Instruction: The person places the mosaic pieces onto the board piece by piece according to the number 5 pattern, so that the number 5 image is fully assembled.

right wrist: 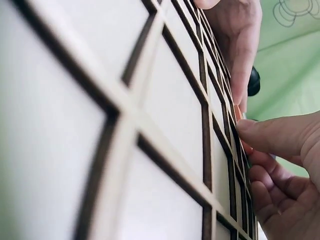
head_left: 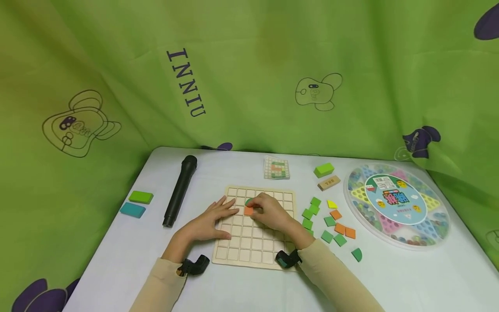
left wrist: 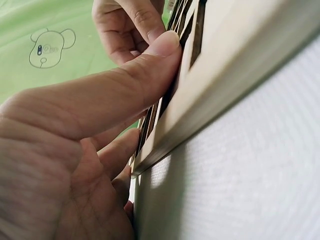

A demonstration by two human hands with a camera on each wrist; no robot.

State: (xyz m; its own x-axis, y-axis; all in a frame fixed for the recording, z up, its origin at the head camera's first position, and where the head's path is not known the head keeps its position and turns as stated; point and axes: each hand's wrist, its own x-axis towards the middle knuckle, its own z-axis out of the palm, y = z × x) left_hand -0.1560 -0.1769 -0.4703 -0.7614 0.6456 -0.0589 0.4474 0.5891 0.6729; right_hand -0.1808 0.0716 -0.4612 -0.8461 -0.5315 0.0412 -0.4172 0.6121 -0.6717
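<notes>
On the wooden grid board (head_left: 235, 254), my left hand (head_left: 210, 220) rests with fingers spread over the left edge. Its thumb (left wrist: 150, 62) lies along the board's near side in the left wrist view. My right hand (head_left: 273, 212) has its fingers curled and pinches an orange square tile (head_left: 248, 211) between thumb and fingertips, down at a cell in the upper part of the board. In the right wrist view the thumb covers part of that orange tile (right wrist: 238, 113). Just beyond it, a green piece (head_left: 247, 201) sits partly hidden by the right fingers.
Right of the board lie several loose green tiles (head_left: 327, 236), orange tiles (head_left: 350, 233) and a yellow piece (head_left: 332, 204). A round marble game box (head_left: 393, 240) stands far right. Behind are a pattern card (head_left: 277, 168) and blocks (head_left: 324, 170). A black microphone (head_left: 180, 190) lies left.
</notes>
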